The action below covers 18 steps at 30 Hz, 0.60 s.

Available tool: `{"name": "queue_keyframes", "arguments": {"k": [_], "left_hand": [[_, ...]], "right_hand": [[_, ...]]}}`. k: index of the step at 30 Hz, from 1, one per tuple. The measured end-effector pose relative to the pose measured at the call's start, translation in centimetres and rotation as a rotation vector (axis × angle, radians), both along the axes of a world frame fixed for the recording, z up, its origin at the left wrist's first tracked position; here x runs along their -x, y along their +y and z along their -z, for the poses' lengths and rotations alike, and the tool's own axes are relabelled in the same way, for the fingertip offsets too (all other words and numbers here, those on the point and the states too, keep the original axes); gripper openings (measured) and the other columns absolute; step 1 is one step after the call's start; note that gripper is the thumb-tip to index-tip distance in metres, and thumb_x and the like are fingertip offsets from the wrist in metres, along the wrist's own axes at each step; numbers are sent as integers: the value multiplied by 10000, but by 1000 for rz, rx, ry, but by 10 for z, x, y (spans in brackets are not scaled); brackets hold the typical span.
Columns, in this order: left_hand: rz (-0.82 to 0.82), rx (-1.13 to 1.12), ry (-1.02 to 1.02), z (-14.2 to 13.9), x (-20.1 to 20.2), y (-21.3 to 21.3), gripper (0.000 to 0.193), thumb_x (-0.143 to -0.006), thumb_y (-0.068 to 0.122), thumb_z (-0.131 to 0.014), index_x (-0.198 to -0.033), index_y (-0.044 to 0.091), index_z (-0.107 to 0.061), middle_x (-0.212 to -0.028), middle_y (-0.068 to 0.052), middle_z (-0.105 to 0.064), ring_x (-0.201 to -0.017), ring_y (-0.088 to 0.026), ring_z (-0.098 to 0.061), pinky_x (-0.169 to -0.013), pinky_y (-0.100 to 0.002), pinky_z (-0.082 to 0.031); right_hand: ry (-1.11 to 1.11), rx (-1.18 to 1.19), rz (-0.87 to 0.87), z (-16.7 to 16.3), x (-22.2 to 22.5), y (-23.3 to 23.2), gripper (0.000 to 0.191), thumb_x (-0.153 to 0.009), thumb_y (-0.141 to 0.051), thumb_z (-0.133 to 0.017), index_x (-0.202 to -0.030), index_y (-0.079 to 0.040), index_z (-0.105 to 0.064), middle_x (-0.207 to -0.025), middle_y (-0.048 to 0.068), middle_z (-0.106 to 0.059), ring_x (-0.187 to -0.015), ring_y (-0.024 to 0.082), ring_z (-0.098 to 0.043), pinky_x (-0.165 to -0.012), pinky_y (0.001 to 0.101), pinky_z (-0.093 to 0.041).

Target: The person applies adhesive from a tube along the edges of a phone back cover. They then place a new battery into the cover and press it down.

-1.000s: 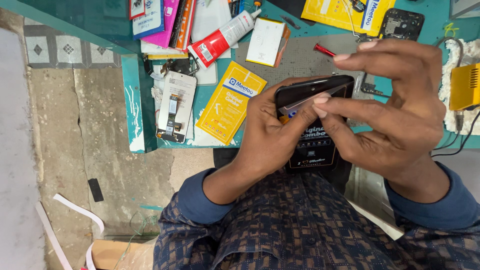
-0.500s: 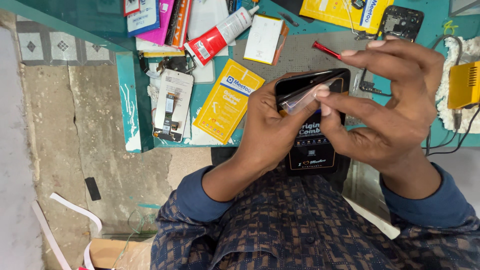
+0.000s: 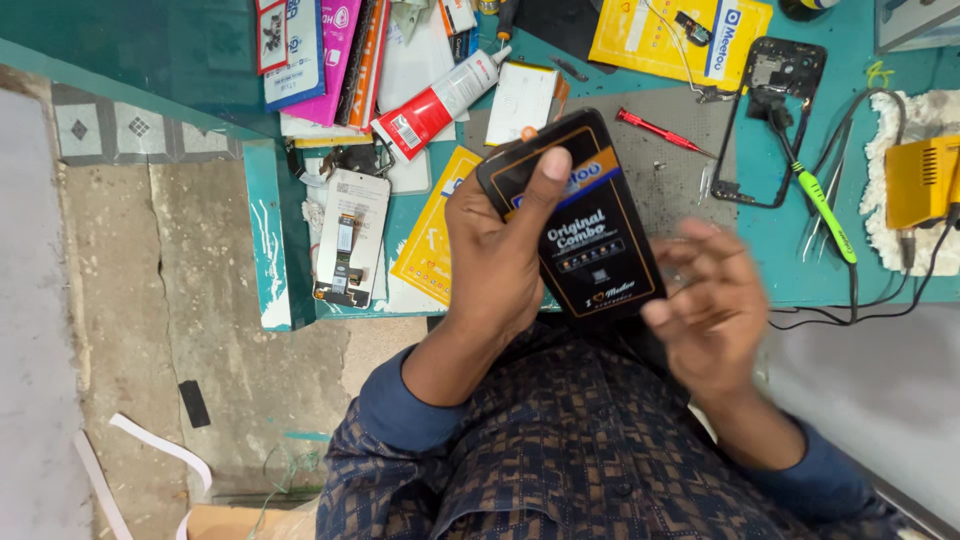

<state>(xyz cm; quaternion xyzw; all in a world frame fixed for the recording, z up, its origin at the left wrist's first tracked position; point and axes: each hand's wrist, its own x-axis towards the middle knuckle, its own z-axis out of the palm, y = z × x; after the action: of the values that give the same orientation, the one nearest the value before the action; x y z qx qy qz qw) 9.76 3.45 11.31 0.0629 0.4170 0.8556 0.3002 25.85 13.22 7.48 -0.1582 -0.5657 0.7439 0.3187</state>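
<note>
Left hand (image 3: 500, 255) clamped on a flat black box (image 3: 575, 215), thumb pressed across its upper face, fingers wrapped behind. Box held tilted above the near edge of the teal table (image 3: 900, 270), its printed lid shut (contents cannot be seen). Right hand (image 3: 715, 305) just beside the box's lower right corner, blurred, fingers loosely curled and apart from one another, gripping nothing; whether a fingertip touches the box cannot be told.

On the table beyond the box: a grey work mat (image 3: 680, 170) with a red screwdriver (image 3: 660, 130) lying on it. A bare black phone frame (image 3: 775, 115) at the mat's right edge, green-handled tweezers (image 3: 825, 205) just beside it. Yellow device (image 3: 922, 180) at far right with black cables trailing from it. A red and white tube (image 3: 440, 100) lies slanted to the left of the box, near a stack of coloured flat packets (image 3: 320, 55). A phone screen part (image 3: 350, 235) lies face-down at the table's left corner. Yellow packet (image 3: 430, 245) partly under the left hand.
</note>
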Motion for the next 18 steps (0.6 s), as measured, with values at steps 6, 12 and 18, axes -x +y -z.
{"name": "queue_keyframes", "arguments": {"k": [6, 12, 18], "left_hand": [[-33, -45, -7, 7, 0, 3, 287, -1035, 135, -724, -1252, -43, -666, -1124, -91, -726, -1011, -119, -672, -925, -269, -559], [-106, -39, 121, 8, -4, -3, 246, -1075, 119, -718, -1181, 32, -513, -1044, -57, -671, -966, -76, -632, -906, -245, -535], [-63, -137, 26, 9, -3, -4, 230, -1045, 88, -730, -1124, 37, -520, -1059, -82, -701, -974, -98, -666, -908, -269, -555]], "right_hand": [[-83, 154, 56, 50, -19, -21, 191, -956, 59, -738, -1113, 64, -630, -1064, 159, -739, -929, 171, -737, -844, 320, -650], [-106, 87, 47, 55, -20, -21, 145, -966, 58, -723, -1087, 78, -645, -1029, 179, -746, -881, 176, -751, -810, 335, -670], [-107, 125, 33, 53, -19, -20, 158, -976, 50, -718, -1114, 82, -648, -1054, 178, -742, -898, 177, -746, -809, 334, -669]]}}
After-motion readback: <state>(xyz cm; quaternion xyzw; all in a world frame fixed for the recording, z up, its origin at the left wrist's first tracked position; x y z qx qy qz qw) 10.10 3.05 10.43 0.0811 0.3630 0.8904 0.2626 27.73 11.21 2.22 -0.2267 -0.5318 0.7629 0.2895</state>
